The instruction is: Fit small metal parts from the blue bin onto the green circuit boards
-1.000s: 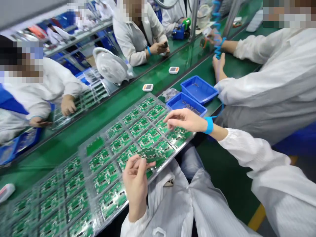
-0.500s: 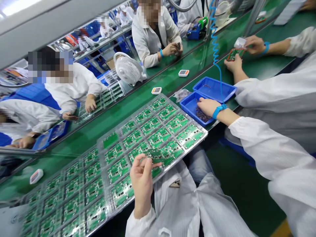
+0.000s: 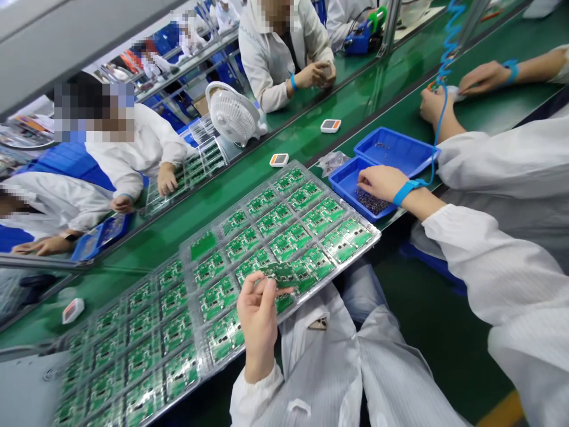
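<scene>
My left hand (image 3: 258, 320) pinches a small green circuit board (image 3: 278, 276) between thumb and fingers, just above a clear plastic tray (image 3: 342, 266) of green circuit boards in rows. My right hand (image 3: 382, 184), with a blue wrist strap (image 3: 406, 192), rests in a blue plastic tray (image 3: 344, 193). Its fingertips are at a heap of small dark components (image 3: 372, 201). Whether those fingers hold any is hidden.
A second blue tray (image 3: 395, 148) adjoins the first. A co-worker's hands (image 3: 457, 89) work at the upper right. A coiled blue cord (image 3: 444, 77) hangs there. Beyond the green bench stand a white fan (image 3: 233, 114) and other seated workers (image 3: 284, 53).
My right hand has moved from above the board tray into the blue tray. My left hand keeps the same board. The view has turned slightly, and the co-worker's hands have shifted.
</scene>
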{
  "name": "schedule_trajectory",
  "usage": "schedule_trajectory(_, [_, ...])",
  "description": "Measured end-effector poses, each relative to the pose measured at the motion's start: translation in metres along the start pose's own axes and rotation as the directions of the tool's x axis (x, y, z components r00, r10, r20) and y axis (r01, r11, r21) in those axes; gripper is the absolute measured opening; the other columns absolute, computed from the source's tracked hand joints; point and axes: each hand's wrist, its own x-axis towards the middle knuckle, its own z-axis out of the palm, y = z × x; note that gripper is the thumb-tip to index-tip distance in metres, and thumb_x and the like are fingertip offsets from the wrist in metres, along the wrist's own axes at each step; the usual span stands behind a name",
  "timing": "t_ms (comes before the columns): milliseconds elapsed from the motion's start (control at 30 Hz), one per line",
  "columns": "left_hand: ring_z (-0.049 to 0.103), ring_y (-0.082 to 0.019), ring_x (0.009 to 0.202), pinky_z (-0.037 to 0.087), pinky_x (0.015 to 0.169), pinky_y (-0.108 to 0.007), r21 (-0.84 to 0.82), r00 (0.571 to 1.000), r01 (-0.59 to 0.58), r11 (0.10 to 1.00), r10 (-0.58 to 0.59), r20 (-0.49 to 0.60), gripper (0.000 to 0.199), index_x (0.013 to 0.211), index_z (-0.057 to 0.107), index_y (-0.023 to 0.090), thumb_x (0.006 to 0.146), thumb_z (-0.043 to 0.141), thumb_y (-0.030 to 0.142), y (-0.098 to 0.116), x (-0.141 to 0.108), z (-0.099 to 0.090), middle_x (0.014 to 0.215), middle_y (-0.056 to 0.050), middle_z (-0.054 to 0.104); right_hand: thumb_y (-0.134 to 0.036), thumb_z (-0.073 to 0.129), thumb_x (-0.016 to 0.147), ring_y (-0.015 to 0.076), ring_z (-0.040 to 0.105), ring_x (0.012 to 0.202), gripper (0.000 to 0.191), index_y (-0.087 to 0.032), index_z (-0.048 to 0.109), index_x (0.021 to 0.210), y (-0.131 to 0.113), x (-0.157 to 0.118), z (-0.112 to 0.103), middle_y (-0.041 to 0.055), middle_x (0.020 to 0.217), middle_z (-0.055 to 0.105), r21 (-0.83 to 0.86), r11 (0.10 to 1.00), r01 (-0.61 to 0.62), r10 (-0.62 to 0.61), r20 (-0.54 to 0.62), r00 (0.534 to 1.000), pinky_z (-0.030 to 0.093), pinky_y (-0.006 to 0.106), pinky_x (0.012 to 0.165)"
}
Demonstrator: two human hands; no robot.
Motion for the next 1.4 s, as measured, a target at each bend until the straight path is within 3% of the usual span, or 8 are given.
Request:
schedule_trajectory(167, [0.058, -0.007, 0.054, 0.069, 0.066, -0.026, -0.007, 1.000, -0.009, 1.000, 0.009, -0.006, 0.053, 0.106, 0.070, 0.024, 0.079, 0.104, 0.055, -0.001, 0.001, 0.001, 0.064, 0.012, 0.056, -0.036, 0.070, 0.103, 0.0294, 0.081, 0.097, 0.022, -0.020, 0.081, 0.112, 0.014, 0.004, 0.009, 0.0101, 0.103, 0.086, 0.310, 0.947, 0.081, -0.033, -0.157, 0.987, 0.062, 0.041, 0.092])
schedule_trajectory(367, [0.053, -0.006, 0.052, 0.074, 0.071, -0.032, 0.009, 0.999, -0.024, 1.000, 0.024, -0.023, 0.054, 0.106, 0.071, 0.023, 0.078, 0.104, 0.055, -0.001, 0.001, 0.001, 0.060, 0.014, 0.052, -0.037, 0.074, 0.098, 0.0298, 0.082, 0.095, 0.023, -0.019, 0.083, 0.111, 0.018, -0.001, 0.011, 0.0103, 0.102, 0.087, 0.488, 0.871, 0.048, 0.014, -0.122, 0.992, 0.065, 0.045, 0.096])
schedule_trajectory(667, [0.058, -0.007, 0.057, 0.068, 0.065, -0.026, 0.012, 0.998, -0.033, 0.999, 0.033, -0.050, 0.054, 0.106, 0.072, 0.023, 0.075, 0.106, 0.051, -0.001, 0.001, 0.000, 0.069, 0.010, 0.063, -0.025, 0.064, 0.105, 0.0296, 0.080, 0.107, 0.028, -0.015, 0.079, 0.126, 0.005, -0.010, 0.005, 0.0144, 0.118, 0.086, 0.449, 0.892, 0.044, 0.022, -0.140, 0.990, 0.061, 0.041, 0.104])
schedule_trajectory(867, [0.060, -0.008, 0.059, 0.068, 0.068, -0.027, 0.005, 0.999, -0.023, 1.000, 0.023, -0.042, 0.049, 0.107, 0.074, 0.023, 0.078, 0.106, 0.046, 0.000, -0.001, -0.001, 0.072, 0.009, 0.067, -0.040, 0.072, 0.106, 0.0366, 0.073, 0.129, 0.068, -0.017, 0.057, 0.168, 0.007, -0.016, 0.004, 0.0200, 0.148, 0.075, 0.177, 0.983, 0.054, -0.048, -0.035, 0.998, 0.057, 0.044, 0.110])
schedule_trajectory(967, [0.060, -0.008, 0.059, 0.068, 0.068, -0.027, 0.004, 0.999, -0.006, 1.000, 0.006, -0.045, 0.050, 0.107, 0.074, 0.023, 0.077, 0.106, 0.046, 0.000, -0.001, 0.000, 0.071, 0.009, 0.066, -0.045, 0.086, 0.095, 0.0360, 0.076, 0.121, 0.064, -0.018, 0.072, 0.151, 0.010, -0.014, 0.008, 0.0200, 0.143, 0.075, 0.032, 0.995, 0.100, -0.104, 0.166, 0.981, 0.057, 0.041, 0.102])
schedule_trajectory(1100, [0.062, -0.008, 0.060, 0.067, 0.067, -0.026, -0.004, 0.999, -0.016, 1.000, 0.016, -0.029, 0.051, 0.105, 0.074, 0.022, 0.075, 0.107, 0.047, 0.000, 0.001, 0.000, 0.074, 0.008, 0.070, -0.023, 0.079, 0.096, 0.0289, 0.077, 0.113, 0.039, -0.014, 0.081, 0.134, 0.011, -0.006, 0.012, 0.0165, 0.131, 0.079, 0.117, 0.981, 0.152, -0.174, 0.203, 0.964, 0.056, 0.035, 0.099])
schedule_trajectory(1300, [0.069, -0.011, 0.059, 0.069, 0.068, -0.027, 0.028, 0.999, -0.022, 0.999, 0.023, -0.038, 0.052, 0.107, 0.072, 0.022, 0.077, 0.106, 0.048, 0.003, 0.000, -0.002, 0.071, 0.009, 0.069, -0.035, 0.066, 0.106, 0.0297, 0.075, 0.113, 0.029, -0.016, 0.083, 0.120, 0.013, -0.002, -0.005, 0.0141, 0.126, 0.083, 0.309, 0.948, 0.077, -0.030, -0.154, 0.988, 0.056, 0.040, 0.107])
schedule_trajectory(1400, [0.069, -0.011, 0.057, 0.072, 0.071, -0.030, 0.045, 0.999, -0.019, 0.999, 0.020, -0.041, 0.054, 0.106, 0.071, 0.022, 0.077, 0.106, 0.051, 0.003, 0.000, -0.002, 0.070, 0.010, 0.068, -0.038, 0.063, 0.108, 0.0315, 0.076, 0.110, 0.031, -0.017, 0.083, 0.115, 0.014, -0.003, -0.013, 0.0139, 0.121, 0.085, 0.352, 0.935, 0.049, 0.018, -0.183, 0.983, 0.057, 0.044, 0.107])
